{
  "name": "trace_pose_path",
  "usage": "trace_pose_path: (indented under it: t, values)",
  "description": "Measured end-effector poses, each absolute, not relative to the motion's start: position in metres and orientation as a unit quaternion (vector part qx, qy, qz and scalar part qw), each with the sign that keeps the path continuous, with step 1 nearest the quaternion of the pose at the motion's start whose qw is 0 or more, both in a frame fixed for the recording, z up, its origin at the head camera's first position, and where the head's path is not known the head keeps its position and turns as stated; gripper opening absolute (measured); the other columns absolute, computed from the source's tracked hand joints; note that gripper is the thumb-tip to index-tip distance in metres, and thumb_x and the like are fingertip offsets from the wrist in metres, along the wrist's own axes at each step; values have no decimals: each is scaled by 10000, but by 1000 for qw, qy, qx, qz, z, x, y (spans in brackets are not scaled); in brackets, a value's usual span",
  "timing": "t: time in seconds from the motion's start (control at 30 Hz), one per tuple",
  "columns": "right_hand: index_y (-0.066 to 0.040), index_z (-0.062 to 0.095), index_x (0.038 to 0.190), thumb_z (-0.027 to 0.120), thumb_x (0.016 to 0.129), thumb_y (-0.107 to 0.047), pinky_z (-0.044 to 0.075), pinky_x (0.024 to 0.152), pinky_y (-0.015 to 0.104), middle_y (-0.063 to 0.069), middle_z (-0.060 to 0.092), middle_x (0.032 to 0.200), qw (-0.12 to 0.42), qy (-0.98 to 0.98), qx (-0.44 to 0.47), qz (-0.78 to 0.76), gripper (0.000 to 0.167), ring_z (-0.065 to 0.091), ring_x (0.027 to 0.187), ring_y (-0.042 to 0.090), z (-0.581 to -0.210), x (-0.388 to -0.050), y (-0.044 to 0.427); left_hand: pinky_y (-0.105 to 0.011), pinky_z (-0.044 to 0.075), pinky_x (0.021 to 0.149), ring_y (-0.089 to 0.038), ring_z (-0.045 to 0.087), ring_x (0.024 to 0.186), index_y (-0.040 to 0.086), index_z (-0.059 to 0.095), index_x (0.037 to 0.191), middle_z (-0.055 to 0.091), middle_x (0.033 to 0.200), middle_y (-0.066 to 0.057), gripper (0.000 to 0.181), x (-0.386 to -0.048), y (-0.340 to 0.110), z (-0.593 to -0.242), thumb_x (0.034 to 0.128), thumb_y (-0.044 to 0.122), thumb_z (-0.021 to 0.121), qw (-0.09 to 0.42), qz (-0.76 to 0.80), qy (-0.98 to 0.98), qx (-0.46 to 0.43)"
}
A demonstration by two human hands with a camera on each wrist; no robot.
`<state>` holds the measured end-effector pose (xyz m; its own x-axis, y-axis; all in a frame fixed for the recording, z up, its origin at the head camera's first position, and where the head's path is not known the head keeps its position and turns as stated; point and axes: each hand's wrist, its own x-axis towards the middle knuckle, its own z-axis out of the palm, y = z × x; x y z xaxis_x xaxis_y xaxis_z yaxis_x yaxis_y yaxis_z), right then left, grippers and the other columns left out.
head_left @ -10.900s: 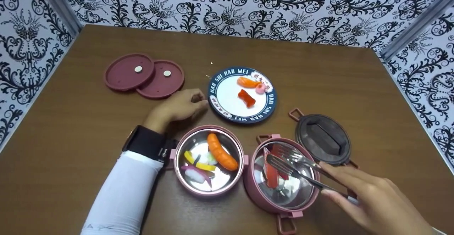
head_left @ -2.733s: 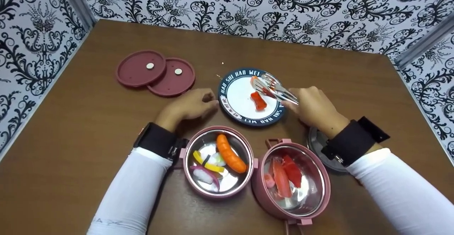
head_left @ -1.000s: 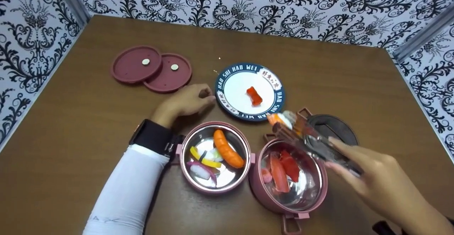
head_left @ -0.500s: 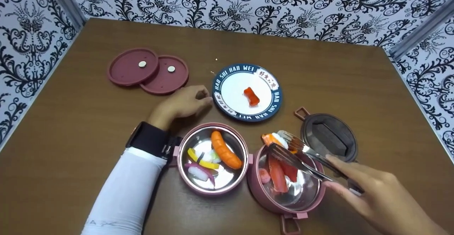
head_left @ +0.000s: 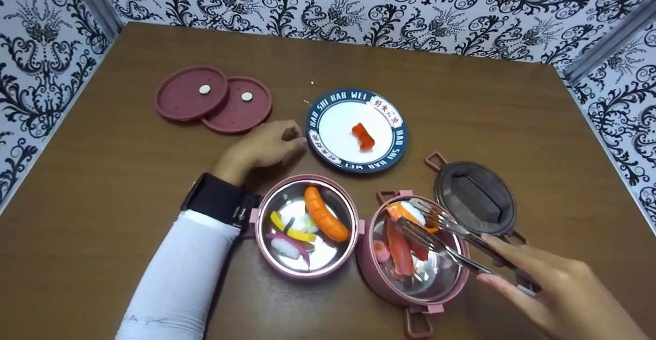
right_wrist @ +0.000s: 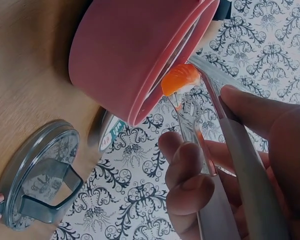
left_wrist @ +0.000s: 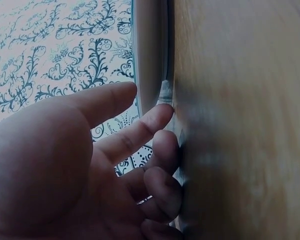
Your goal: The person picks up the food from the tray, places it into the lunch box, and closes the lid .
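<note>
My right hand (head_left: 569,288) holds fork-tipped metal tongs (head_left: 466,235) between thumb and fingers. Pinched in their tips is an orange-and-white piece of salmon sushi (head_left: 410,213), just inside the mouth of the right pink pot (head_left: 374,273). In the right wrist view the sushi (right_wrist: 181,79) sits at the pot's rim. Red slices (head_left: 400,250) and a small pink piece (head_left: 381,252) lie in that pot. My left hand (head_left: 269,145) rests on the table beside the blue-rimmed plate (head_left: 333,130), fingers loosely curled, holding nothing. One red-orange piece (head_left: 363,137) lies on the plate.
A second pink pot (head_left: 261,250) holds an orange sausage (head_left: 325,214) and several food pieces. Two dark pink lids (head_left: 179,94) overlap at the back left. Right of the pots lies a dark lid (head_left: 476,199) with side clips. Patterned panels (head_left: 338,6) border the table.
The right hand has carried the salmon sushi from the plate over to the right pot and lowered it into the opening. Earlier, the small pink piece went from plate to pot. The left hand stays put.
</note>
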<state>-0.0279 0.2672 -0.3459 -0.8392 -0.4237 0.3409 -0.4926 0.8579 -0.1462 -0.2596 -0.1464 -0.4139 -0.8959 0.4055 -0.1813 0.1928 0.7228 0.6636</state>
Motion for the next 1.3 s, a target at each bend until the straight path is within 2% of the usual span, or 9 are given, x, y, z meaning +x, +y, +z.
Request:
trace_pose_path:
  t: [0.2, 0.4, 0.6, 0.83, 0.97, 1.07, 1.23, 1.3]
  values:
    - [-147, 726, 1225, 934, 617, -168, 455, 666, 55, 30, 770, 971, 161, -948, 244, 129, 643, 632, 729, 41, -343, -30, 270, -450, 459, 978, -290, 584, 1058, 132, 612, 1169, 650, 1160, -112, 301, -259, -146, -415, 1003, 375, 549, 162, 335, 915, 158]
    - [-131, 711, 1247, 916, 658, -173, 488, 760, 55, 43, 771, 996, 180, -935, 274, 138, 625, 705, 793, 103, -341, -36, 267, -458, 449, 1008, -288, 584, 1107, 122, 623, 1169, 653, 1217, -117, 310, -260, -146, -413, 1006, 376, 553, 160, 336, 914, 164]
    - [-99, 712, 1239, 904, 660, -88, 372, 539, 68, -37, 729, 874, 167, -934, 269, 163, 610, 477, 632, -58, -336, -45, 256, -458, 456, 993, -293, 586, 1087, 118, 619, 1171, 657, 1199, -120, 314, -259, -146, -410, 1005, 377, 556, 162, 337, 913, 162]
    - [-65, 719, 1210, 897, 680, -103, 384, 531, 104, 78, 768, 935, 169, -937, 267, 146, 560, 470, 587, -51, -333, -63, 245, -453, 462, 981, -282, 587, 1077, 125, 616, 1163, 654, 1184, -107, 313, -259, -146, -412, 1003, 387, 551, 160, 336, 913, 167]
    - [-76, 716, 1217, 875, 741, -168, 332, 526, 126, 7, 721, 807, 152, -948, 252, 124, 510, 360, 541, -42, -332, -77, 239, -432, 472, 939, -277, 599, 1012, 124, 613, 1159, 662, 1121, -107, 314, -260, -147, -414, 1004, 390, 548, 157, 337, 913, 169]
    - [-75, 712, 1222, 843, 793, -216, 340, 525, 171, -29, 676, 751, 137, -953, 246, 109, 470, 345, 527, -28, -331, -91, 235, -421, 476, 918, -275, 607, 977, 122, 612, 1158, 666, 1088, -108, 314, -261, -147, -415, 1007, 389, 546, 155, 337, 913, 167]
    - [-85, 692, 1261, 779, 870, -291, 397, 574, 275, -23, 657, 709, 99, -964, 225, 99, 451, 390, 528, 22, -332, -113, 232, -418, 473, 933, -271, 601, 994, 120, 617, 1152, 662, 1095, -102, 306, -261, -146, -415, 1002, 380, 557, 154, 341, 912, 167]
    - [-81, 676, 1287, 758, 889, -314, 451, 607, 335, 28, 698, 756, 84, -967, 217, 102, 468, 516, 575, 83, -332, -121, 230, -416, 466, 943, -272, 601, 994, 114, 620, 1148, 663, 1071, -110, 301, -261, -145, -415, 1000, 370, 560, 152, 344, 911, 169]
